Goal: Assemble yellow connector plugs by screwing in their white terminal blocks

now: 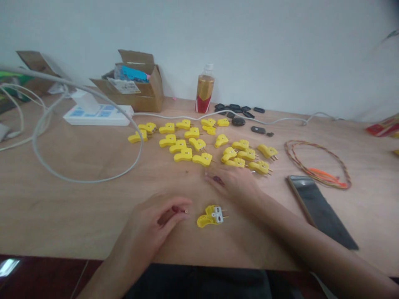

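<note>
Several yellow plastic plugs with metal pins (202,146) lie spread over the middle of the wooden table (77,199). One opened yellow plug with a white insert (212,216) lies apart, near the front edge. My left hand (152,226) rests on the table just left of it, fingers curled and pinching a small thin pin-like piece. My right hand (232,182) lies flat, fingers stretched toward the nearest plugs of the group, touching or almost touching them.
A dark phone (321,211) lies at right, beside a coil of twisted wire (318,164). At the back stand a drink bottle (204,89), a cardboard box (137,83), a white power strip (98,115), several small black parts (240,112) and looping grey cables (84,178).
</note>
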The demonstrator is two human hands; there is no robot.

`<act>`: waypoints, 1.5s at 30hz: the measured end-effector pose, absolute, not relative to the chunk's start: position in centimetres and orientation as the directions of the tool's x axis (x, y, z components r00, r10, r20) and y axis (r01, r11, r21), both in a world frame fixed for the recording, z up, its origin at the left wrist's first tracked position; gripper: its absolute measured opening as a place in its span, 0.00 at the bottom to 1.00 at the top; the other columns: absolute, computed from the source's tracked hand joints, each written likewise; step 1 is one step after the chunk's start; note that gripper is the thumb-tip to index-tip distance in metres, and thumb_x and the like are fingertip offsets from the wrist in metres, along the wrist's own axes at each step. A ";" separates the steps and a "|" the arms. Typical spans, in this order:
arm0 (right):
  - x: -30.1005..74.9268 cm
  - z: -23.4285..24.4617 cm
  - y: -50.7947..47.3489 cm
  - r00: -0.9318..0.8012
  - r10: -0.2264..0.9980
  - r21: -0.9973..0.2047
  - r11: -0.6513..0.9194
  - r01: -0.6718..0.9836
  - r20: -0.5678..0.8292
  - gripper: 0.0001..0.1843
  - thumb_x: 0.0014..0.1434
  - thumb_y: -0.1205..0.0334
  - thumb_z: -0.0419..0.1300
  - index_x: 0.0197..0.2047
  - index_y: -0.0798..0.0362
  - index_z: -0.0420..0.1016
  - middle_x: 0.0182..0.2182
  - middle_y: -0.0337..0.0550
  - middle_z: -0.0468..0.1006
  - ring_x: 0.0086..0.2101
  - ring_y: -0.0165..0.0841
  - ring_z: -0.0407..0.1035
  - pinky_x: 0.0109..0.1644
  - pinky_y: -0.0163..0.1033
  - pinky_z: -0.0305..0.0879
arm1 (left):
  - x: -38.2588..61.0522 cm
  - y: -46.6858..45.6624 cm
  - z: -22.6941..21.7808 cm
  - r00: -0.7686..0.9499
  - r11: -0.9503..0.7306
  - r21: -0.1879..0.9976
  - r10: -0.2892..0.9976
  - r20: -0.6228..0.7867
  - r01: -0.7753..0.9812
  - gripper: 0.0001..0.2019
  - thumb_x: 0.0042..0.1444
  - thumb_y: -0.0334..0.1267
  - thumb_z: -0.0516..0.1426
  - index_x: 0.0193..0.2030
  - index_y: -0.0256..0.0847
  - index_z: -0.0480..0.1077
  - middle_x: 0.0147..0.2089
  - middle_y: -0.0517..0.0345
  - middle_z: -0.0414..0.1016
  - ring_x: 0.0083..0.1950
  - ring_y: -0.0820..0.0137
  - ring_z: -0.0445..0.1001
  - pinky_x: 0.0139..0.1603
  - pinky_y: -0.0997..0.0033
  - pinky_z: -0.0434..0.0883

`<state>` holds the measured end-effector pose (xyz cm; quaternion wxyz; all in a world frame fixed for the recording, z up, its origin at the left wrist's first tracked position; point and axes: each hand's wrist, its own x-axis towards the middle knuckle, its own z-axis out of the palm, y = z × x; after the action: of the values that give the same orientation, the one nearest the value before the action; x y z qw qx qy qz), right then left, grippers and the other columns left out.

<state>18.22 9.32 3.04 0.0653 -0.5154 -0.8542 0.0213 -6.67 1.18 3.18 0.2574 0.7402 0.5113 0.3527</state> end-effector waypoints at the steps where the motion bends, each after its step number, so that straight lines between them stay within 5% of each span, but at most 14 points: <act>1: 18.2 2.9 9.3 -0.464 0.881 -0.104 0.472 0.876 0.089 0.15 0.73 0.54 0.58 0.41 0.48 0.85 0.33 0.45 0.87 0.28 0.35 0.75 0.28 0.38 0.47 | -6.4 0.7 3.0 0.250 -0.370 0.749 0.928 0.275 0.549 0.07 0.62 0.34 0.62 0.43 0.50 0.82 0.38 0.65 0.87 0.35 0.68 0.84 0.40 0.72 0.81; 11: 19.2 2.7 9.3 -0.496 0.853 -0.150 0.519 0.842 0.164 0.14 0.73 0.64 0.55 0.51 0.50 0.82 0.42 0.47 0.86 0.36 0.36 0.76 0.32 0.36 0.58 | -5.1 -0.6 2.0 0.212 -0.401 0.800 0.916 0.341 0.446 0.11 0.65 0.29 0.60 0.42 0.50 0.83 0.39 0.64 0.87 0.39 0.69 0.86 0.41 0.75 0.81; 13: 19.1 3.8 8.1 -0.481 0.857 -0.256 0.515 0.818 0.186 0.13 0.74 0.62 0.54 0.46 0.52 0.80 0.37 0.45 0.84 0.33 0.34 0.75 0.33 0.36 0.60 | -5.0 -0.8 1.9 0.177 -0.365 0.831 0.931 0.320 0.419 0.12 0.64 0.29 0.61 0.42 0.51 0.83 0.40 0.66 0.88 0.39 0.70 0.87 0.42 0.75 0.82; 16: 18.4 5.8 5.4 -0.399 0.911 -0.696 0.355 0.625 0.107 0.16 0.75 0.56 0.55 0.36 0.51 0.76 0.28 0.40 0.78 0.30 0.32 0.71 0.32 0.36 0.63 | -4.5 -1.2 2.3 0.106 -0.304 0.900 0.953 0.285 0.313 0.11 0.61 0.28 0.64 0.40 0.52 0.83 0.38 0.69 0.88 0.37 0.70 0.87 0.40 0.77 0.82; 19: 17.8 7.3 3.3 -0.399 0.916 -0.851 0.178 0.495 -0.040 0.17 0.73 0.53 0.56 0.34 0.51 0.76 0.28 0.38 0.76 0.30 0.32 0.69 0.33 0.36 0.64 | -3.5 -1.3 3.0 0.002 -0.323 0.913 0.943 0.333 0.247 0.09 0.57 0.29 0.70 0.39 0.51 0.83 0.34 0.70 0.87 0.33 0.72 0.85 0.39 0.78 0.82; 26: 17.4 7.3 2.2 -0.404 0.907 -0.913 0.060 0.403 -0.119 0.18 0.71 0.52 0.58 0.33 0.52 0.78 0.26 0.37 0.75 0.28 0.30 0.67 0.32 0.36 0.61 | -1.8 -0.5 4.0 0.059 -0.569 0.788 0.818 0.572 0.234 0.10 0.62 0.28 0.67 0.31 0.47 0.83 0.32 0.65 0.82 0.33 0.76 0.81 0.37 0.83 0.78; 36: 17.7 6.8 2.1 -0.403 0.906 -0.965 -0.023 0.260 -0.131 0.15 0.67 0.51 0.63 0.36 0.52 0.82 0.31 0.41 0.83 0.32 0.32 0.72 0.36 0.37 0.65 | -0.8 -0.7 2.9 -0.010 -0.355 0.933 0.934 0.356 0.062 0.13 0.56 0.25 0.68 0.33 0.52 0.86 0.33 0.64 0.80 0.32 0.72 0.83 0.33 0.79 0.81; 45: 17.9 6.1 2.2 -0.399 0.908 -0.984 -0.064 0.166 -0.126 0.14 0.62 0.49 0.70 0.40 0.52 0.84 0.30 0.41 0.83 0.31 0.32 0.73 0.34 0.36 0.67 | -0.8 -0.3 3.1 -0.021 -0.325 0.945 0.945 0.326 0.021 0.13 0.55 0.26 0.67 0.31 0.52 0.87 0.32 0.63 0.80 0.31 0.74 0.82 0.32 0.83 0.80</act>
<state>17.94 2.22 6.07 0.3209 -0.4445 -0.6043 0.5781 -0.84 -0.32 3.05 0.4001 0.5738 0.4210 0.5775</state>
